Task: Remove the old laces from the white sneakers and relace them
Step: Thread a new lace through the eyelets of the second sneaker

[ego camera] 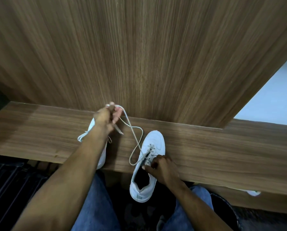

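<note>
A white sneaker [153,140] lies on the wooden shelf [206,152], toe away from me, heel hanging over the front edge. My right hand [162,167] grips its upper beside the eyelets. A white lace [136,139] runs from the lower eyelets up and left in a loose loop. My left hand [108,115] holds that lace raised near the back panel. A second white sneaker [92,129] lies under my left forearm, mostly hidden, with its lace [81,136] trailing left.
A tall wooden panel [139,55] rises directly behind the shelf. My knees in blue jeans [96,205] are below the shelf edge. A dark slatted rack [11,180] sits lower left. A white wall [272,97] shows at right.
</note>
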The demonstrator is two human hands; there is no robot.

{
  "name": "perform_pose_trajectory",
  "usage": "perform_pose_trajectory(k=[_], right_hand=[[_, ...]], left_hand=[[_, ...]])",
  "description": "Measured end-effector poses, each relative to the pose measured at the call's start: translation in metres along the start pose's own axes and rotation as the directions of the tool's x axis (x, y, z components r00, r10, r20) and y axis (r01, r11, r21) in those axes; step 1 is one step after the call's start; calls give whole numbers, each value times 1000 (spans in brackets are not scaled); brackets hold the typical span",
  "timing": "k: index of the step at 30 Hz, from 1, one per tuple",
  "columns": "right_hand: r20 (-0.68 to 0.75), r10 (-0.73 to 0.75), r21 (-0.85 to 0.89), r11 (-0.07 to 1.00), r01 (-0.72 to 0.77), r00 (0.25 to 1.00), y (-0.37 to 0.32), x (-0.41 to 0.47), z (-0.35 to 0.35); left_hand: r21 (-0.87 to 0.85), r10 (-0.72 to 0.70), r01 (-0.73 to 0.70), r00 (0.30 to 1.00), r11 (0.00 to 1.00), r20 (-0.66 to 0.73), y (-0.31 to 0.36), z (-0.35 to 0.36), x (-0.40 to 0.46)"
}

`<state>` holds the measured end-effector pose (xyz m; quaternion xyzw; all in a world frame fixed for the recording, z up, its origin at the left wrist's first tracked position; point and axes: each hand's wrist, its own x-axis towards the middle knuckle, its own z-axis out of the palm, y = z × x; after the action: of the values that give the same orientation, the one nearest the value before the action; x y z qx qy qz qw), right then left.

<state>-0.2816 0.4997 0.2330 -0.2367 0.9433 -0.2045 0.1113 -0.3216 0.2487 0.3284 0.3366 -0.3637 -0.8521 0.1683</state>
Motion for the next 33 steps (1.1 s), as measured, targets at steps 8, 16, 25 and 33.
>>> perform_pose_trajectory(k=[8, 16, 25, 33], right_hand=[[18, 25, -19, 1000, -25, 1000, -6, 0, -1], [24, 39, -18, 999, -38, 999, -5, -4, -5], [6, 52, 7, 999, -52, 999, -8, -3, -4], [28, 97, 51, 994, -98, 995, -7, -4, -6]], left_hand=[[677, -227, 151, 974, 721, 24, -64, -35, -23], [912, -302, -44, 936, 407, 180, -119, -37, -40], [863, -275, -473, 866, -179, 418, -101, -43, -35], [954, -90, -299, 950, 26, 300, -65, -46, -9]])
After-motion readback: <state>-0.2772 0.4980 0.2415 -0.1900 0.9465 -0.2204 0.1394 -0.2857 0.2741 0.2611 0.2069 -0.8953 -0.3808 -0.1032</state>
